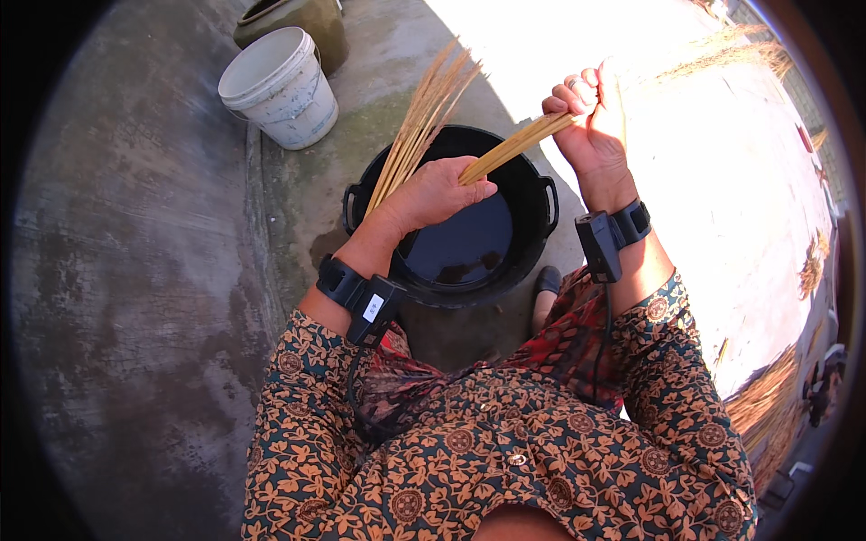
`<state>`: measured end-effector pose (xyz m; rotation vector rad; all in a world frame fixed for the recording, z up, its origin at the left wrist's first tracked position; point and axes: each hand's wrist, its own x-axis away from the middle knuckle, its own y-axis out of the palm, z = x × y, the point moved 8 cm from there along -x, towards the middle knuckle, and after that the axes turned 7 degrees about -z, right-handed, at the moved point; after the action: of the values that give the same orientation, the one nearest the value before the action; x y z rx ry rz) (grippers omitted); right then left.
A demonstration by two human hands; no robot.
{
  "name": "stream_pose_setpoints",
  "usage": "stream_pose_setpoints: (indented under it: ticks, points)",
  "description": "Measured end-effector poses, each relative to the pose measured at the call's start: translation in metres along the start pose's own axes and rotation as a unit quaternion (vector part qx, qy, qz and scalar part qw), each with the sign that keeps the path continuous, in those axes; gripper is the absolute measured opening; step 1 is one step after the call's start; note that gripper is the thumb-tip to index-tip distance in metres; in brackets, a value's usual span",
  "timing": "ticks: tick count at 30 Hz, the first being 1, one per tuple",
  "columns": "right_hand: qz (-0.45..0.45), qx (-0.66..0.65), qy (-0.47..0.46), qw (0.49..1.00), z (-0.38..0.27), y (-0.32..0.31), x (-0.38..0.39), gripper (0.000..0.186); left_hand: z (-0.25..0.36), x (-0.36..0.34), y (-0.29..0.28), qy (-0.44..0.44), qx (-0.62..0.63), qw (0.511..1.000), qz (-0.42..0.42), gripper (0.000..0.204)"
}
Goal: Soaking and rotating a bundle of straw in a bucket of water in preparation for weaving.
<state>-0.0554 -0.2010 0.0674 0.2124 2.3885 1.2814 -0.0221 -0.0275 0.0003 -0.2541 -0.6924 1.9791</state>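
A bundle of yellow straw stalks (pixel 516 147) stretches between my hands above a round black tub (pixel 552 200) with side handles. My left hand (pixel 442 191) is closed around the bundle's lower left end. At the upper right end, my right hand (pixel 591 122) grips the stalks with curled fingers. Thinner stalks with feathery tips (pixel 424 126) fan upward behind my left hand and wrist; whether they belong to the same bundle is hidden by the hand. Dark liquid (pixel 465 239) lies in the tub. Black devices are strapped to both my wrists.
A white bucket (pixel 287 95) with a wire handle stands at the far left, in front of a brown-green jar (pixel 325 32). A grey wall (pixel 144 225) rises on the left. Bright sunlit ground lies to the right, with straw bundles (pixel 767 406) along its edge.
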Motion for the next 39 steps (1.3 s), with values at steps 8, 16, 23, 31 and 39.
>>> stream_pose_setpoints:
  ticks: [8, 16, 23, 31, 39]
  points:
    - [-0.133, 0.008, 0.053, 0.99, 0.001, 0.02, 0.008, 0.047, -0.004, 0.0, 0.033, -0.049, 0.184, 0.968, -0.161, 0.028]
    - [-0.001, 0.036, -0.016, 0.999, -0.008, 0.0, -0.001, 0.039, 0.018, 0.002, -0.015, 0.12, -0.195, 0.946, 0.231, 0.025]
    - [-0.132, 0.022, 0.03, 0.991, -0.001, 0.015, 0.005, 0.035, 0.008, -0.011, 0.019, 0.024, 0.118, 0.991, -0.062, 0.038]
    - [-0.071, 0.064, -0.012, 0.995, -0.003, -0.008, -0.003, 0.032, 0.007, -0.017, -0.001, 0.046, -0.188, 0.966, 0.172, 0.028]
    - [0.033, 0.131, 0.013, 0.991, 0.03, 0.004, 0.003, 0.035, 0.008, -0.031, 0.006, 0.085, -0.014, 0.992, 0.096, 0.031]
